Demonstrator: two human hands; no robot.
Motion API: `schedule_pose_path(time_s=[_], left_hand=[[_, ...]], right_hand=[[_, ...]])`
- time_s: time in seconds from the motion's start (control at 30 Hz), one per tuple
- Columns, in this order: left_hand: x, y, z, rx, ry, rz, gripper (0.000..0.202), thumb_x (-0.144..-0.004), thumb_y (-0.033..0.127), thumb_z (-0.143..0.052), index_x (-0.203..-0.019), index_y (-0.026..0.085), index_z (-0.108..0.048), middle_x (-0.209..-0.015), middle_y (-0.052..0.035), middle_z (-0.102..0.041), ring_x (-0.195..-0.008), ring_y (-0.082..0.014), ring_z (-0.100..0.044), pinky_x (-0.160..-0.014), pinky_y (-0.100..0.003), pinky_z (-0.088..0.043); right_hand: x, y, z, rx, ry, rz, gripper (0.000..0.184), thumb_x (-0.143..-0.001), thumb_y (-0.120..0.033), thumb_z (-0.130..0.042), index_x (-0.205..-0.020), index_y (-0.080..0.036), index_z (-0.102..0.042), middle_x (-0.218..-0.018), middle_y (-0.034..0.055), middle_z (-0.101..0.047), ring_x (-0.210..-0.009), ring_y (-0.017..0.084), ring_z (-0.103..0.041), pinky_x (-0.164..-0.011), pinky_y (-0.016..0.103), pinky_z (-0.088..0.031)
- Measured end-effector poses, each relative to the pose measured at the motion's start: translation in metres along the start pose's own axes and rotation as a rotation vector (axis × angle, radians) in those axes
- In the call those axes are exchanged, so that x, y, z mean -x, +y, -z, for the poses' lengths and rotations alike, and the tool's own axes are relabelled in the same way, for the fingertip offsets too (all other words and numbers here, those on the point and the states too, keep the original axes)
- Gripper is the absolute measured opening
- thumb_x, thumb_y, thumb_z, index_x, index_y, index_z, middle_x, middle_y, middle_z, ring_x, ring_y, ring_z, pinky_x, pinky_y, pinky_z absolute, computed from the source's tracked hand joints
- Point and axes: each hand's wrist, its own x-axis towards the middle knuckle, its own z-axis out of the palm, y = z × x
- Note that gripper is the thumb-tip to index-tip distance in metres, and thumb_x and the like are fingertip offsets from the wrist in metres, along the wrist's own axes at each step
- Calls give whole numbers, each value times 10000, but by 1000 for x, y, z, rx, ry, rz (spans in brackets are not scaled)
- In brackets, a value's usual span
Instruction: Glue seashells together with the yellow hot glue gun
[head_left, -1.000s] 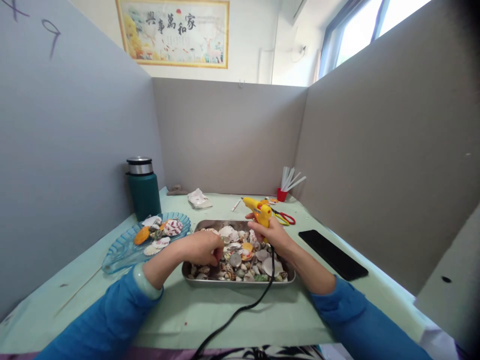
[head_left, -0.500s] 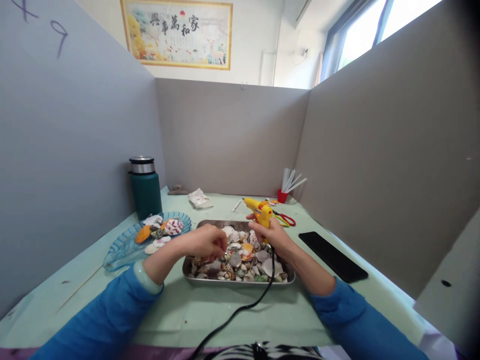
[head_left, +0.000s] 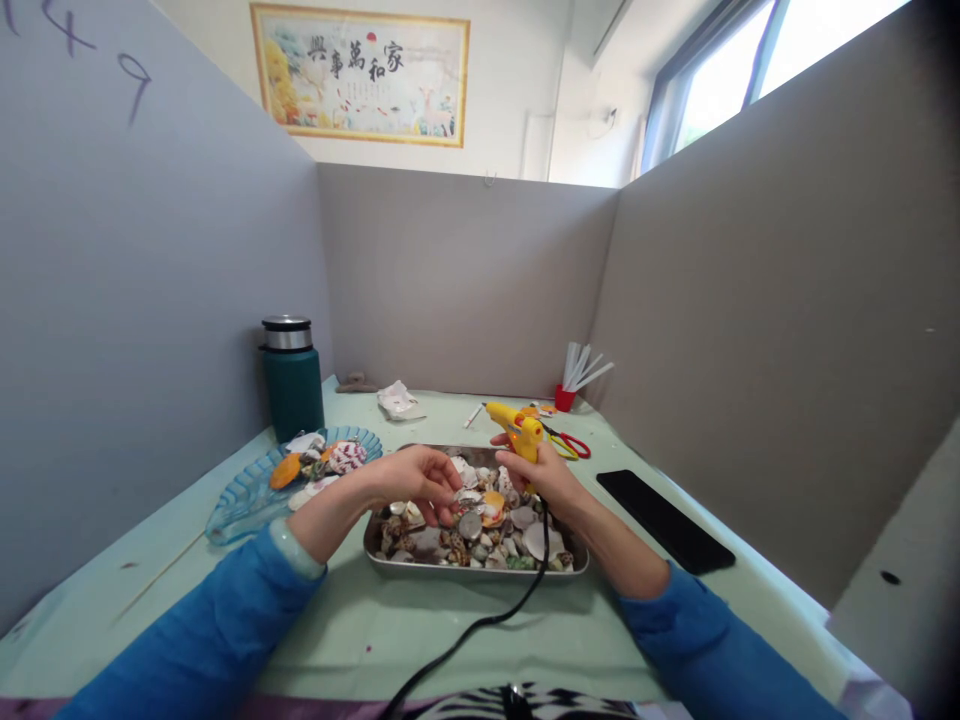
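Observation:
A metal tray full of several mixed seashells sits in front of me on the pale green table. My left hand hovers over the tray's left half with its fingers curled into a pinch; what they hold is too small to make out. My right hand is wrapped round the handle of a yellow glue gun above the tray's right side, nozzle pointing left and away. The gun's black cord runs back toward me.
A blue glass dish with several shells lies to the left, a green thermos behind it. A black phone, red-handled scissors and a red cup of glue sticks are on the right. Grey partitions enclose the table.
My left hand has lifted out of the shells and moved right toward the glue gun, fingers pinched. The right hand and gun have barely shifted.

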Motion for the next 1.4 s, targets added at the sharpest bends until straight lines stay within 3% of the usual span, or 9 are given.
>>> schedule_pose_path(time_s=[0.27, 0.5, 0.63, 0.83, 0.97, 1.1, 1.2, 1.4], left_hand=[[-2, -2, 1, -76, 55, 14, 379, -572, 351, -745, -812, 136, -545, -679, -19, -649, -597, -159, -640, -553, -275, -493], [-6, -10, 2, -614, 145, 15, 215, -708, 337, -568, -817, 169, -648, -555, 0, -616, -522, -148, -598, -509, -227, -437], [-9, -8, -6, -981, 271, -146, 168, -690, 282, -576, -775, 193, -690, -748, -33, -694, -688, -162, -621, -653, -232, -431], [-15, -12, -16, -1177, 370, -94, 145, -672, 266, -571, -735, 217, -692, -736, -57, -689, -729, -210, -615, -642, -273, -405], [-14, -12, -6, -908, 324, -105, 133, -671, 268, -576, -708, 180, -670, -636, -30, -651, -582, -141, -574, -587, -237, -401], [-11, -8, 1, -261, 183, 3, 254, -664, 367, -636, -772, 138, -616, -640, -16, -641, -416, -71, -474, -416, -191, -335], [-9, -4, -2, 96, 60, 6, 328, -599, 334, -730, -811, 134, -578, -724, -34, -663, -439, -68, -510, -419, -190, -380], [-9, -1, -10, 325, 13, -8, 306, -582, 253, -770, -769, 107, -577, -655, -33, -637, -495, -84, -565, -499, -217, -467]], right_hand=[[0, 0, 0, -1, -41, -22, 366, -746, -403, -623, -1015, -170, -541, -466, -79, -399, -421, 71, -344, -440, 212, -270], [1, -1, -2, -1, -31, -27, 349, -747, -392, -623, -999, -167, -539, -469, -76, -411, -418, 68, -348, -438, 212, -271], [1, -1, -1, 6, -38, -14, 325, -759, -383, -614, -997, -174, -542, -461, -75, -417, -420, 69, -349, -438, 211, -267], [2, -1, -1, 2, -40, -11, 331, -761, -367, -612, -1010, -159, -542, -462, -79, -415, -424, 66, -352, -444, 208, -289], [1, -2, -2, 5, -41, -20, 348, -752, -369, -621, -1015, -153, -545, -462, -82, -412, -419, 62, -353, -444, 207, -296], [0, -2, -2, 5, -39, -18, 356, -747, -370, -629, -1014, -150, -546, -458, -81, -415, -417, 62, -354, -438, 206, -292], [1, -4, -2, -10, -47, -2, 347, -748, -354, -634, -1020, -157, -545, -472, -76, -425, -423, 62, -358, -438, 206, -296], [3, -7, -4, -42, -148, 18, 374, -723, -317, -664, -1049, -181, -540, -643, -29, -540, -458, 67, -434, -437, 216, -358]])
